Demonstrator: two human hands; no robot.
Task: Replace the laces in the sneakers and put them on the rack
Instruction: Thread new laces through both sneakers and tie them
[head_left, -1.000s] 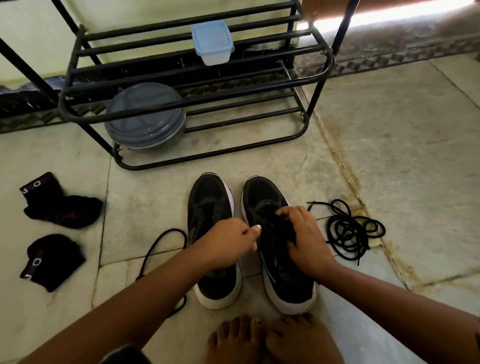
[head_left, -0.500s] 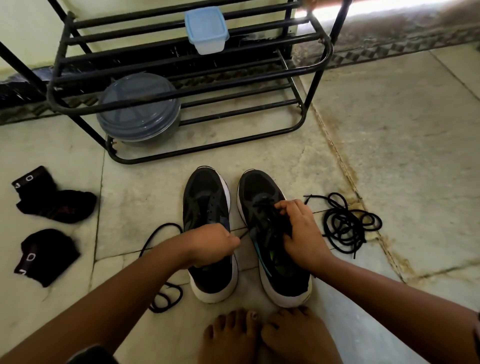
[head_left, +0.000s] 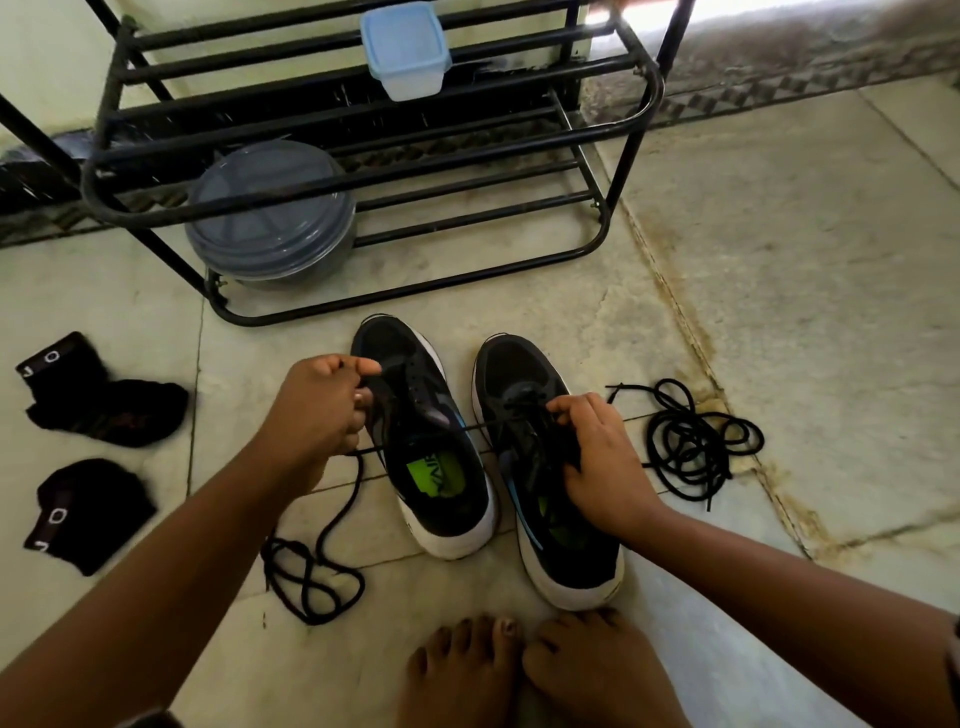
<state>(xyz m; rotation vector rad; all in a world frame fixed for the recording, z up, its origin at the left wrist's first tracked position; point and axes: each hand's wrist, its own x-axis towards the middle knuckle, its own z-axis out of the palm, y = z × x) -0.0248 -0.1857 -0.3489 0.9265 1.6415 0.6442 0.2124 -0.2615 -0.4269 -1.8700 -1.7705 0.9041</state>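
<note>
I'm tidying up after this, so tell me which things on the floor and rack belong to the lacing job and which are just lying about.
Job: left sneaker, right sneaker, lace pulled by left hand, right hand, coiled lace, rack.

Lying about: two black socks, blue-lidded box, grey round container.

The left hand (head_left: 317, 410) has drawn the lace (head_left: 415, 439) out leftward, taut.

We see a stone tile floor (head_left: 779, 260) carrying a black rack (head_left: 467, 280), two sneakers (head_left: 423, 441) side by side, and two black socks (head_left: 104, 410). Loose laces (head_left: 696, 441) lie right of the sneakers, another lace (head_left: 311, 577) left, bare feet (head_left: 519, 670) near.
</note>
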